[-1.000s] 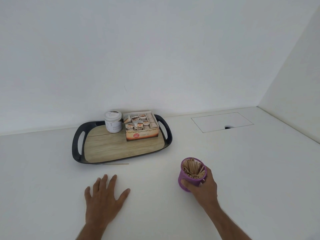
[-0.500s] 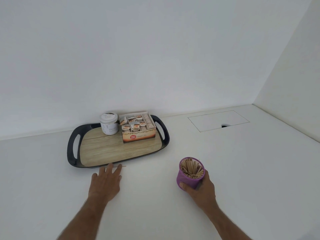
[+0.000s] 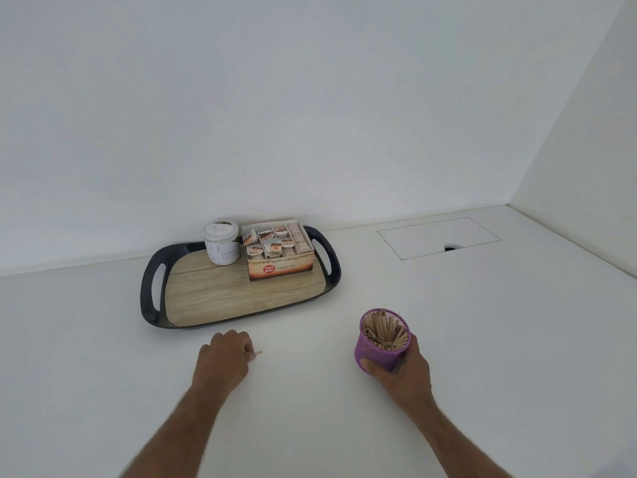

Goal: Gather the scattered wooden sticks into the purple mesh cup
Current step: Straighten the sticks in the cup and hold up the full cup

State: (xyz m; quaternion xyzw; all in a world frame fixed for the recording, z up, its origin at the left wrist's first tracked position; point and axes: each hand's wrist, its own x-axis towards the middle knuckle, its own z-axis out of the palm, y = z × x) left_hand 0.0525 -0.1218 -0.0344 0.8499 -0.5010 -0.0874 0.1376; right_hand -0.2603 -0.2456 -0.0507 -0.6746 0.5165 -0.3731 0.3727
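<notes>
Purple mesh cup (image 3: 379, 353) stands low on the white tabletop (image 3: 499, 322), at roughly 4 o'clock from the tray, tilted a little toward the camera so its open mouth shows. It is packed with pale wooden sticks (image 3: 384, 331), standing on end and fanned unevenly; a few tips rise above the rim. Wall is perforated, matte purple. Right hand (image 3: 401, 372) wraps the cup from its 5 o'clock side: thumb pressed across the near wall, fingers round the far side, grip closed firmly on the cup, forearm running off toward 5 o'clock. One loose stick (image 3: 256, 353) remains outside the cup, at about 9 o'clock from it and well apart; only a short blurred end projects at 3 o'clock from the left hand (image 3: 224, 360). Left hand is curled knuckles-up, fingers folded under, grip pinched shut on that stick; whether the fingers touch the tabletop cannot be told. Left forearm runs off toward 7 o'clock. Just beyond the left hand, at 12 o'clock, sits a black-handled tray (image 3: 151, 298) with a wood-grain floor. On its far half: a white lidded jar (image 3: 222, 248) and, touching or just beside it at 3 o'clock, an open box of tea sachets (image 3: 279, 257). A rectangular hatch outline (image 3: 437, 236) is set into the tabletop at 1 o'clock from the cup.
</notes>
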